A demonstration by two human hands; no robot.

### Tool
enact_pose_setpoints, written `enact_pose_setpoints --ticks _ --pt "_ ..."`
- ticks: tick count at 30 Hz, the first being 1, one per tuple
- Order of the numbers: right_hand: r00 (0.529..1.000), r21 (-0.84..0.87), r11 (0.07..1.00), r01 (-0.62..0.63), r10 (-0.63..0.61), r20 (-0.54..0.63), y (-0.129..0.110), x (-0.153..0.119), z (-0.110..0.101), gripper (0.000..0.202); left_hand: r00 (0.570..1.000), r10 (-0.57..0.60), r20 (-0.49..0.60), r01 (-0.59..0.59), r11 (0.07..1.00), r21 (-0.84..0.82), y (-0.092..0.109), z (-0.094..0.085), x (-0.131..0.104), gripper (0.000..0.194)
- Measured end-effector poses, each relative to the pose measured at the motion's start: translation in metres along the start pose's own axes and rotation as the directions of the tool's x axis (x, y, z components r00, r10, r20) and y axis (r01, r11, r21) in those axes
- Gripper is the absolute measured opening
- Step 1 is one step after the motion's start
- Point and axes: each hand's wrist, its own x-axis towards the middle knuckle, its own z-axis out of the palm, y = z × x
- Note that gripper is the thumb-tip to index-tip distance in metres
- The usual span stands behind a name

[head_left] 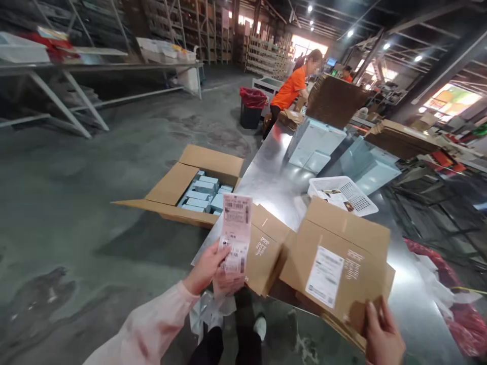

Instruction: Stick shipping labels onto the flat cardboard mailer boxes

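Observation:
My left hand pinches a strip of printed shipping labels between thumb and fingers, over the table's near left edge. With my right hand I grip the lower right corner of a flat brown cardboard mailer. A white address label is on its face, beside white printed lettering. More flat cardboard lies beneath it. Between my hands rests a stack of similar flat cardboard mailers, partly behind the label strip.
An open carton of small light-blue boxes stands left of the metal table. Farther back are a white basket, pale-blue boxes and a person in an orange shirt. Red plastic lies at right.

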Motion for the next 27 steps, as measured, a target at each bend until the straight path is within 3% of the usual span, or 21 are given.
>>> enact_pose_setpoints --ticks 2,4,5,6,8,9,12,15,19,22,25,27 --pt "0.997 -0.255 0.965 -0.065 0.055 -0.045 -0.001 0.019 -0.023 0.081 1.0 0.007 0.0 -0.007 0.999 0.053 -0.009 0.002 -0.01 0.05" --pt "0.997 -0.267 0.963 0.026 -0.008 0.07 -0.016 0.005 -0.007 0.093 1.0 0.013 -0.005 -0.013 0.993 0.12 -0.026 0.006 -0.019 0.048" --pt "0.98 -0.164 0.979 0.118 -0.088 0.181 -0.027 -0.014 0.013 0.099 1.0 0.018 -0.005 -0.017 0.988 0.155 -0.037 0.008 -0.023 0.047" --pt "0.905 0.04 0.987 0.155 -0.158 0.394 -0.039 -0.039 0.038 0.1 1.0 0.019 -0.003 -0.018 0.98 0.196 -0.047 0.01 -0.026 0.045" --pt "0.752 0.222 0.965 0.14 -0.25 0.61 -0.058 -0.099 0.091 0.089 1.0 0.005 0.03 -0.015 0.947 0.322 -0.062 0.012 -0.032 0.039" --pt "0.679 0.355 0.935 0.018 -0.272 0.682 -0.065 -0.129 0.114 0.079 0.998 0.002 0.059 -0.025 0.921 0.388 -0.066 0.011 -0.034 0.035" --pt "0.594 0.459 0.852 -0.25 -0.239 0.768 -0.073 -0.192 0.156 0.05 0.992 0.029 0.12 -0.075 0.916 0.395 -0.064 0.002 -0.032 0.032" --pt "0.471 0.432 0.866 -0.252 -0.28 0.836 -0.077 -0.203 0.168 0.048 0.999 0.044 0.02 -0.048 0.957 0.286 -0.055 -0.011 -0.022 0.042" --pt "0.451 0.386 0.92 -0.07 -0.316 0.835 -0.093 -0.175 0.176 0.047 0.999 -0.039 -0.015 0.042 0.936 0.35 -0.064 -0.023 -0.013 0.045" --pt "0.387 0.314 0.947 0.072 -0.317 0.866 -0.102 -0.163 0.185 0.044 0.996 -0.046 -0.08 0.071 0.939 0.337 -0.082 -0.023 -0.009 0.046" --pt "0.413 0.3 0.95 0.084 -0.307 0.857 -0.098 -0.161 0.195 0.047 0.987 -0.018 -0.159 0.07 0.942 0.329 -0.095 -0.023 0.0 0.043" --pt "0.459 0.311 0.944 0.109 -0.325 0.827 -0.093 -0.158 0.207 0.049 0.985 -0.027 -0.172 0.081 0.946 0.313 -0.098 -0.025 0.01 0.042"
